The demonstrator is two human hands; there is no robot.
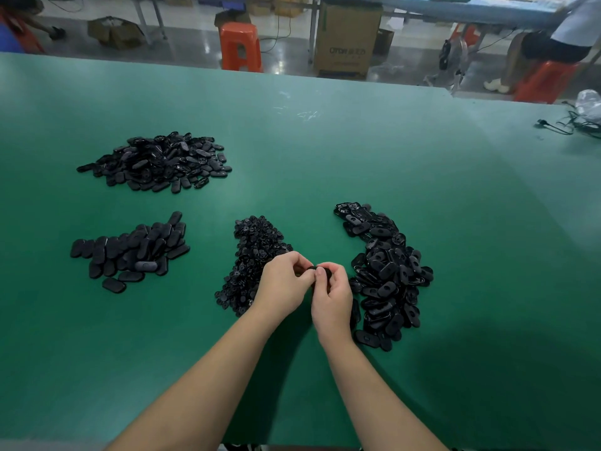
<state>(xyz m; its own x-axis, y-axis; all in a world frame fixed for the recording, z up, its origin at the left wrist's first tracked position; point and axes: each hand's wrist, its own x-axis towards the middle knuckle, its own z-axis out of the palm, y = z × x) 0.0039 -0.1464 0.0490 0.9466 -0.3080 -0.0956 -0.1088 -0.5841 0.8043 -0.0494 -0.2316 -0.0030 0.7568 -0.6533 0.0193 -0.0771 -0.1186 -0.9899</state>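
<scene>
My left hand (284, 283) and my right hand (331, 294) meet just above the green table (357, 151), and both pinch one small black plastic piece (314, 269) between their fingertips. Most of that piece is hidden by my fingers. Under and left of my left hand lies a heap of small round black parts (252, 255). A curved heap of black oval shells (387, 271) lies right of my right hand.
Two more piles of black oval parts lie to the left, one near (130, 252) and one farther back (159, 162). Black cables (572, 125) sit at the far right edge. Beyond the table stand an orange stool (240, 47) and a cardboard box (348, 40).
</scene>
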